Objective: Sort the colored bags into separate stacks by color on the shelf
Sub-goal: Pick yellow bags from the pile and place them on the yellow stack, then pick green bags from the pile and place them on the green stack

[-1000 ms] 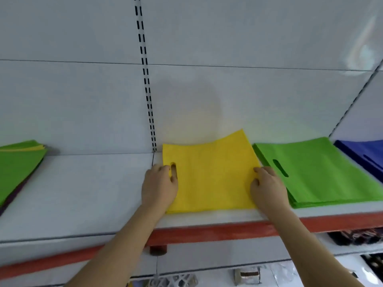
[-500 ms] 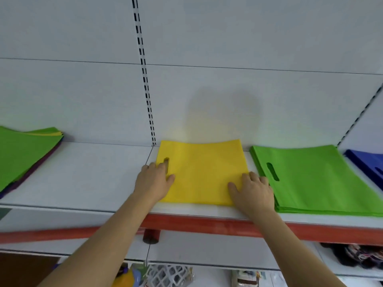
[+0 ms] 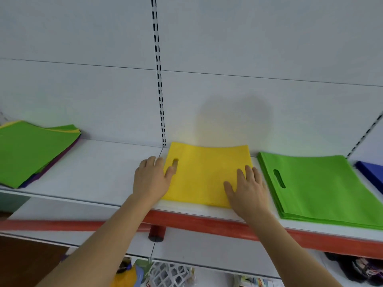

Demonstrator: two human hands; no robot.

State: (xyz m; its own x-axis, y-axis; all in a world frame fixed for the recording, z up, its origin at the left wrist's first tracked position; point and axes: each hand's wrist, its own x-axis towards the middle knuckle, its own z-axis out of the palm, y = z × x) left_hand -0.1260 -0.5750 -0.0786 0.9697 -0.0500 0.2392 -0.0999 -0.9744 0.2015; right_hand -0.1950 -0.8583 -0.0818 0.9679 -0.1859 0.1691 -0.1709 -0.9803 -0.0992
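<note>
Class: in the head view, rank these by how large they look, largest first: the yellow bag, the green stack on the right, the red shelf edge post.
1. green stack on the right
2. yellow bag
3. red shelf edge post, far the smallest

Two forearms come into the picture from below, both bare up to the edge of the frame, with no sleeve on them. The left hand (image 3: 150, 179) and the right hand (image 3: 247, 190) are bare too, with short nails.

Below the shelf, odds and ends.
White lattice basket (image 3: 170, 273) at lower centre; dark bundle (image 3: 356, 268) lower right; slotted upright strip (image 3: 158, 75) on white back panel (image 3: 248, 38).
</note>
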